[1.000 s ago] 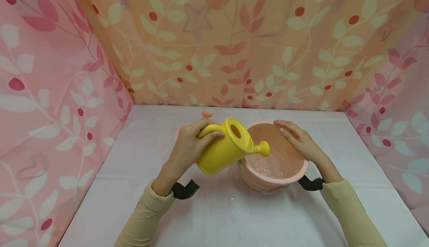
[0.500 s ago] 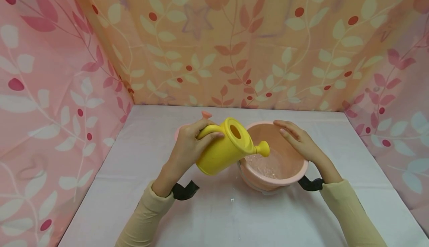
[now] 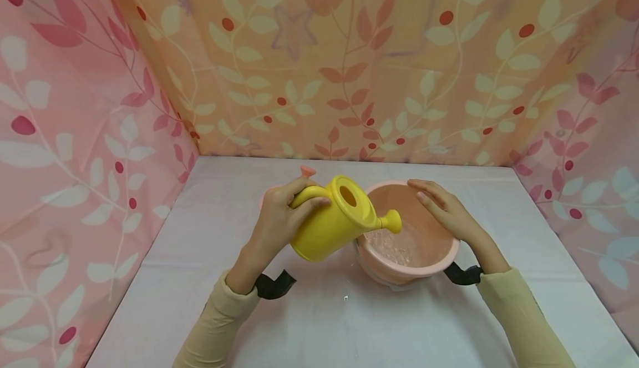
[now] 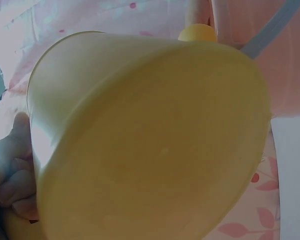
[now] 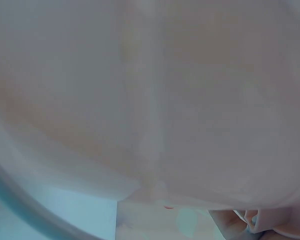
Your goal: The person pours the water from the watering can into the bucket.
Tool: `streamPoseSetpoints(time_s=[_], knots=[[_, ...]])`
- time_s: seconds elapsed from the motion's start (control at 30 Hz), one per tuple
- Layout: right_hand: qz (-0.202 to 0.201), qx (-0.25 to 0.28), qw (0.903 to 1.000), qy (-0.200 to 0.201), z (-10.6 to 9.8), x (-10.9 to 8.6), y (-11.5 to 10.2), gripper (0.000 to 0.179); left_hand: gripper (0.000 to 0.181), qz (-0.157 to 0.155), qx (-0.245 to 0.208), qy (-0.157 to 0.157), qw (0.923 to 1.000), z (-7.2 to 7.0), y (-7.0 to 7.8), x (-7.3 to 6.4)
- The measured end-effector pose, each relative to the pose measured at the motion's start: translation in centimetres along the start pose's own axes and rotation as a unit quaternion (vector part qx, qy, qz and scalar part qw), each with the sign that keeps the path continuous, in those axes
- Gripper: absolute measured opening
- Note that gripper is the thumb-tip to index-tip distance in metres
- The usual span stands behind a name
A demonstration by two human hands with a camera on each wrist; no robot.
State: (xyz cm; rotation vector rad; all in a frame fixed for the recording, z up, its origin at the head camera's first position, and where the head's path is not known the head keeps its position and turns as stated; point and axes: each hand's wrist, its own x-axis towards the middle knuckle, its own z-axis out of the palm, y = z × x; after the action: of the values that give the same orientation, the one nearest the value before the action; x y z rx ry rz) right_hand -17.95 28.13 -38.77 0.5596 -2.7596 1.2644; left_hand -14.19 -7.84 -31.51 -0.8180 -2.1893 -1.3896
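Observation:
My left hand point(image 3: 284, 207) grips the handle of a yellow watering can point(image 3: 324, 232), which is tilted so its round sprinkler head hangs over a pink bucket point(image 3: 399, 270). Bubbling, rippled water point(image 3: 396, 248) shows in the bucket beneath the spout. On the bucket's right rim lies my right hand point(image 3: 446, 210), its thumb on the inner side and its fingers along the edge. The can's broad base point(image 4: 155, 140) fills most of the left wrist view, with curled fingers point(image 4: 20, 190) at its left. Close up, the bucket's wall point(image 5: 215, 125) takes up the right wrist view.
Behind my left hand, a pink object with a small pink sprinkler head point(image 3: 307, 172) is partly hidden. Water drops point(image 3: 346, 298) dot the white tabletop point(image 3: 299, 329). Floral cloth point(image 3: 349, 79) walls in the back and both sides.
The yellow watering can and my left hand shift very slightly left. The water's ripples in the bucket change, while my right hand stays put on the rim.

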Motion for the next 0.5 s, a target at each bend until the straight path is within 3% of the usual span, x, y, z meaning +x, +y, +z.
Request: streamPoseSetpoints(time_s=[0.5], knots=[[0.006,0.003,1.0000,-0.001,-0.02,-0.02,0.07,0.038,0.017,-0.001,0.006,0.010,0.9999,0.27,-0.13,0.01]])
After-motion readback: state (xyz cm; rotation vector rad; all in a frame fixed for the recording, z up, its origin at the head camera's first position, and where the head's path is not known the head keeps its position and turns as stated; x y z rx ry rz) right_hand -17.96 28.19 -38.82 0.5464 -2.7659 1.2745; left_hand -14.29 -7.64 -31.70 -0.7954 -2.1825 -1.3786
